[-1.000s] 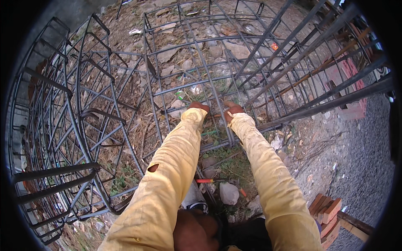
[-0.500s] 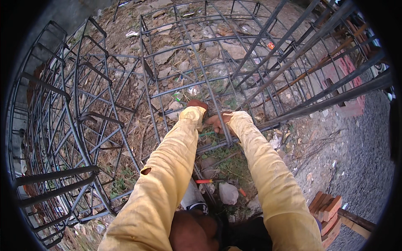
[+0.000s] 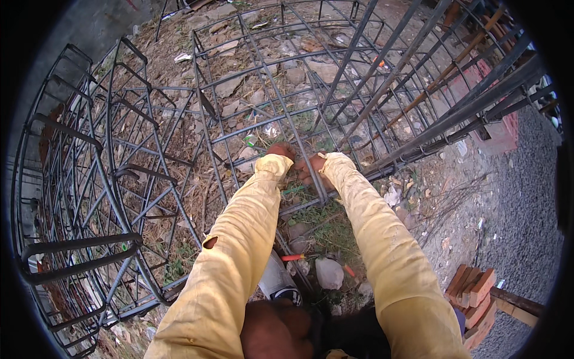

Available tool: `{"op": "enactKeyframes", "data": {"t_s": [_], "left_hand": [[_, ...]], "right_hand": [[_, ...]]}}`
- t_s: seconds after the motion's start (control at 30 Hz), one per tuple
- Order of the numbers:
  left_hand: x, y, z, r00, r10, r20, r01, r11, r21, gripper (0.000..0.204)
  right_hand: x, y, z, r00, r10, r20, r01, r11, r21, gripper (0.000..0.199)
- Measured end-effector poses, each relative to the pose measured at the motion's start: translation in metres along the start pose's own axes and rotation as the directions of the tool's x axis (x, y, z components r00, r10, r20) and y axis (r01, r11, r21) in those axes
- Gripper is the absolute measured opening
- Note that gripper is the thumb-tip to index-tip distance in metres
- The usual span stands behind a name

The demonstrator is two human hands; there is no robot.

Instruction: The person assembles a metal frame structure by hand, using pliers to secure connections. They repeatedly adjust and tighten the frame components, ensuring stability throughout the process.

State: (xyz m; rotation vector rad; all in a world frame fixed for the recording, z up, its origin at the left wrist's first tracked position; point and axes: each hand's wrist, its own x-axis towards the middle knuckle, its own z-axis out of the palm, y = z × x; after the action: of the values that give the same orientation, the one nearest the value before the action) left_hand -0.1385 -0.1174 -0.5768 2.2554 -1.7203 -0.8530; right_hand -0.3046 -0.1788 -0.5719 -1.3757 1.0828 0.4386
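My left hand (image 3: 280, 149) is closed low inside a grey steel rebar cage (image 3: 263, 61), its fingertips hidden from view. Close beside it, my right hand (image 3: 310, 170) has curled fingers, partly behind a long bar of the cage. The two hands nearly meet; whatever is pinched between them is too small to make out. Just below them, a thin green strand (image 3: 294, 190) lies near the cage's lower bar. Both forearms wear yellow sleeves, the left with a hole in it.
Another rebar cage (image 3: 113, 173) stands at left. Long loose bars (image 3: 442, 119) slant across the right, above a pink-red block (image 3: 499, 131). Nearer me lie a red handle (image 3: 293, 257), a pale stone (image 3: 329, 273) and stacked bricks (image 3: 473, 293). Grey gravel (image 3: 520, 209) spreads at far right.
The view has shifted slightly. My right hand's fingers, stretched toward the left hand before, are now more curled and drawn in behind the bar. Both hands stay at the same spot.
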Motion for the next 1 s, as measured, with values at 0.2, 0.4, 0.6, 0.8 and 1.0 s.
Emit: {"op": "enactKeyframes", "data": {"t_s": [0.2,0.4,0.6,0.8,1.0], "left_hand": [[0.024,-0.021,-0.012,0.907,0.376,0.188,-0.412,0.885,0.216,0.027],[0.041,-0.030,-0.004,0.841,0.472,0.263,-0.533,0.642,0.551,0.033],[0.007,0.021,-0.028,0.917,0.313,0.247,-0.377,0.482,0.791,0.019],[0.063,-0.073,0.012,0.971,-0.037,0.236,-0.181,0.531,0.828,0.010],[0.059,-0.005,0.008,0.919,-0.016,0.394,-0.273,0.695,0.665,0.010]], "right_hand": [[-0.090,-0.059,0.013,0.952,-0.100,-0.290,0.246,0.815,0.525,0.034],[-0.179,-0.060,0.034,0.637,-0.480,-0.603,0.597,0.802,-0.007,0.048],[-0.288,0.007,0.029,0.855,-0.519,-0.003,0.455,0.746,0.486,0.037],[-0.243,0.103,0.032,0.888,-0.450,0.096,0.435,0.889,0.146,0.038],[-0.231,0.154,0.106,0.921,-0.389,0.008,0.349,0.816,-0.461,0.046]]}}
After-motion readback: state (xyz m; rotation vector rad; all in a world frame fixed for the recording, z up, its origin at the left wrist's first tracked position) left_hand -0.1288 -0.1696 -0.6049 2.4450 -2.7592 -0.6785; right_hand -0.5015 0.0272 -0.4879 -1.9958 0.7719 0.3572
